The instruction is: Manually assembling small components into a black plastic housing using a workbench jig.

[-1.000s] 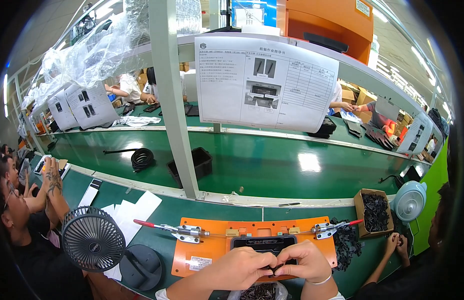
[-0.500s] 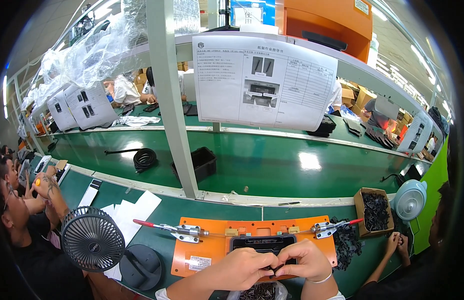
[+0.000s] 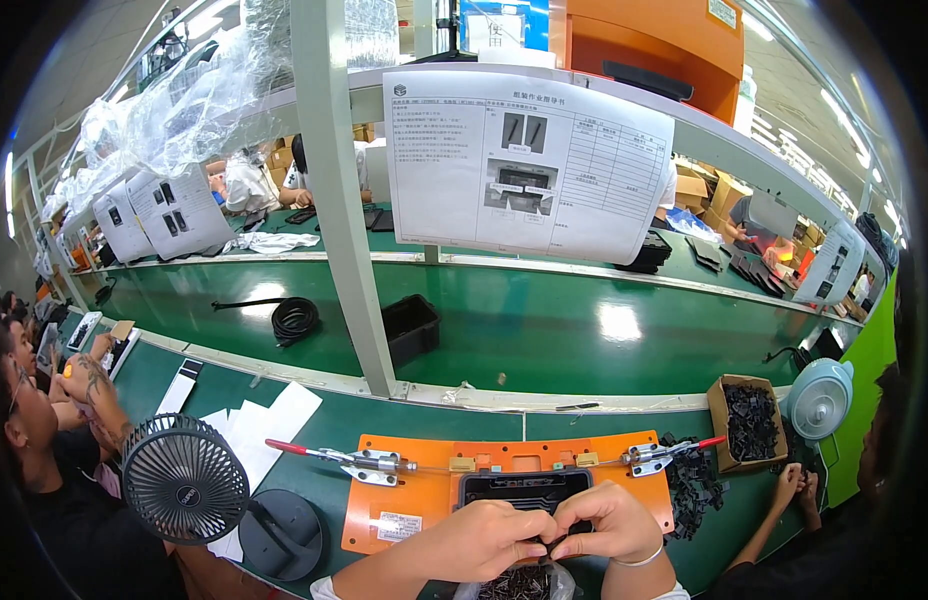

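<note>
My left hand (image 3: 492, 536) and my right hand (image 3: 616, 524) meet fingertip to fingertip, both closed in a pinch on a small black part (image 3: 547, 549). The fingers cover most of it, so its exact kind cannot be made out. Just behind them a black plastic case (image 3: 524, 484) sits in an orange fixture plate (image 3: 439, 506). Red-handled toggle clamps stand on that plate, one at left (image 3: 376, 464) and one at right (image 3: 648, 458). Below my hands lies a clear plastic bag (image 3: 524, 582) of small dark pieces, possibly screws or pins.
Loose black parts (image 3: 692, 490) lie right of the fixture, beside a cardboard box (image 3: 725, 440) of similar parts. A black fan (image 3: 187, 480) and paper sheets (image 3: 269, 430) are at left. Co-workers sit on both sides. Beyond a metal post (image 3: 349, 220), a belt carries a black bin (image 3: 412, 330).
The black bin and the coiled black strip on the belt have shifted slightly right. My hands stay nearly in place, with small finger movements. The left co-worker's hand has lowered slightly.
</note>
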Demonstrator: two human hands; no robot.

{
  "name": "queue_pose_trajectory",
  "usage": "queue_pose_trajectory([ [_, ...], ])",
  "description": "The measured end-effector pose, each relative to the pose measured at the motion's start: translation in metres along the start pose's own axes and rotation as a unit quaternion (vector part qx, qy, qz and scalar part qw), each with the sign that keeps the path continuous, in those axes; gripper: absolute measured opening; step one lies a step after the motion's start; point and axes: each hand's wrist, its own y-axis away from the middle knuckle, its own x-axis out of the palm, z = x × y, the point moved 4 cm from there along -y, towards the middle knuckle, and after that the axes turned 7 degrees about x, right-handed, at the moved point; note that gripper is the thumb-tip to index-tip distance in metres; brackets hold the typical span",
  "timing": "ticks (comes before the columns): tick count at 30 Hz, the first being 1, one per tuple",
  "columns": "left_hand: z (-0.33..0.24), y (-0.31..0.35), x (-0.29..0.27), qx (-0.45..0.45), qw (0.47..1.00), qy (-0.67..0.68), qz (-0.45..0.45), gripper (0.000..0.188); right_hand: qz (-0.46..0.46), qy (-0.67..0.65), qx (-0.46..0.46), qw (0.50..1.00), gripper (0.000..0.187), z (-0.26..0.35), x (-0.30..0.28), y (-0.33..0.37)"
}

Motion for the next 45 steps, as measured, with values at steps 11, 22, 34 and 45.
queue_pose_trajectory([
  [11,-0.002,-0.002,-0.003,-0.008,1.0,0.016,-0.024,0.015,-0.021,-0.014,-0.015,1.0,0.015,-0.004,0.0,0.0],
  [22,-0.001,-0.004,-0.003,-0.021,0.998,0.015,-0.053,0.018,-0.048,-0.003,-0.028,0.998,0.014,0.001,-0.001,-0.001],
  [34,0.01,-0.002,-0.004,-0.101,0.989,-0.005,-0.105,0.021,-0.172,0.117,-0.019,0.978,0.015,0.012,-0.018,0.002],
  [45,0.011,0.022,-0.057,-0.121,0.96,-0.092,-0.235,0.015,-0.417,0.269,-0.028,0.868,0.013,-0.017,-0.07,0.002],
])
